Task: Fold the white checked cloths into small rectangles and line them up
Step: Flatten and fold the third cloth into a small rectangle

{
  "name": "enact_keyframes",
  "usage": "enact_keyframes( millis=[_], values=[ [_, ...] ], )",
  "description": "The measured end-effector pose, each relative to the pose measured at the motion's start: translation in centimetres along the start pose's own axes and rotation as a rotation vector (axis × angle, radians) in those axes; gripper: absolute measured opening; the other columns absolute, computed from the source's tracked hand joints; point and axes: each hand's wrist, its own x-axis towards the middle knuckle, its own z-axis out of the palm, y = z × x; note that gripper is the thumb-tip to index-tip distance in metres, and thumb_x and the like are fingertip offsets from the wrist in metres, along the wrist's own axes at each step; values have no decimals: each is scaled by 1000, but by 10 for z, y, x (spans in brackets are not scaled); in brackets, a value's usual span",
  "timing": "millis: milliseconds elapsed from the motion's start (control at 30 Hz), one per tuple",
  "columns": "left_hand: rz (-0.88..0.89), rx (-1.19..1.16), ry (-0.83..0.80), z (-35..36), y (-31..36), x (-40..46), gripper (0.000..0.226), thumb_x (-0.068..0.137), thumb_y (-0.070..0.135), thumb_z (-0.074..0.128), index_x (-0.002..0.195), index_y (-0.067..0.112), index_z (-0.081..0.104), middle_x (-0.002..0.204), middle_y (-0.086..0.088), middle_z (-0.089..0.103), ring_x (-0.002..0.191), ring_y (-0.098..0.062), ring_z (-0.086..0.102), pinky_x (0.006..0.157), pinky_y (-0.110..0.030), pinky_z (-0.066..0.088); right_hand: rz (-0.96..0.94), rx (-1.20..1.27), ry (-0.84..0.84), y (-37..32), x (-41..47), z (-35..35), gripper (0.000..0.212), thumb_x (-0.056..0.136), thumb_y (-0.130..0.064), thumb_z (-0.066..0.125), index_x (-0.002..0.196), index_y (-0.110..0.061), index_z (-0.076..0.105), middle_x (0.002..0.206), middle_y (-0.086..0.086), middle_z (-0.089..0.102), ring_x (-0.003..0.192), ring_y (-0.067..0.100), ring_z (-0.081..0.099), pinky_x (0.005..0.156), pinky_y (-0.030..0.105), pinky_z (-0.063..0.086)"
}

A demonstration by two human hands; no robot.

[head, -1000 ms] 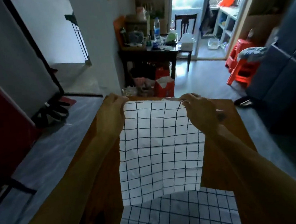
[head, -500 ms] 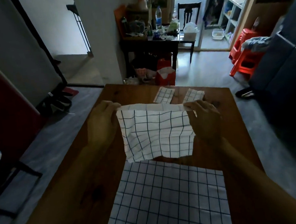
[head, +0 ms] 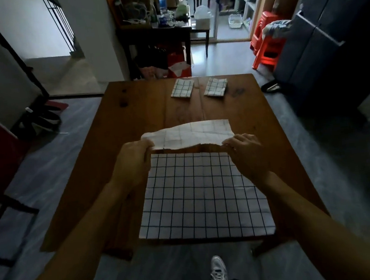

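Left hand (head: 134,159) and right hand (head: 244,148) each pinch one end of held cloth (head: 190,134), fingers curled on its corners, cloth raised above table (head: 146,121). Flat checked cloth (head: 203,196) spread at near edge. Two folded cloths (head: 182,88) (head: 215,87) side by side at far edge.

Left hand (head: 134,160) and right hand (head: 246,152) pinch a held cloth (head: 188,135) by its ends above the table (head: 150,120). Flat cloth (head: 203,194) at 6 o'clock; two folded cloths (head: 182,87) at 12 o'clock.
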Motion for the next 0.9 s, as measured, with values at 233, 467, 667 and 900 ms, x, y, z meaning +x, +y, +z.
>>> enact_keyframes(
  millis=[233,467,667,900],
  values=[
    [-25,22,-175,27,-9,-93,13,95,13,49,92,13,62,86,-6,67,76,-15,63,72,-33,54,27,-77,-149,-35,-100,-5,12,78,-7,77,89,-12,72,85,6,72,79,24,68,77,37,50],
    [-146,74,-385,39,-8,-129,13,96,15,48,102,16,60,95,-4,66,77,-12,62,68,-27,54,92,-52,-304,-35,-143,-1,13,77,-16,79,88,-14,73,86,6,72,80,23,67,78,39,49],
    [-198,60,-423,49,-17,-124,9,96,18,50,101,19,58,89,-2,64,73,-9,58,64,-21,47,185,4,-330,-31,-148,4,14,86,-29,70,87,-16,73,87,1,70,80,17,63,77,28,41],
    [-253,3,-229,71,-15,-86,11,95,18,52,96,13,62,84,-6,67,72,-15,63,64,-31,54,305,4,-270,-7,-136,16,10,85,-23,71,87,-14,71,82,2,72,72,17,65,78,37,50]
  ],
)
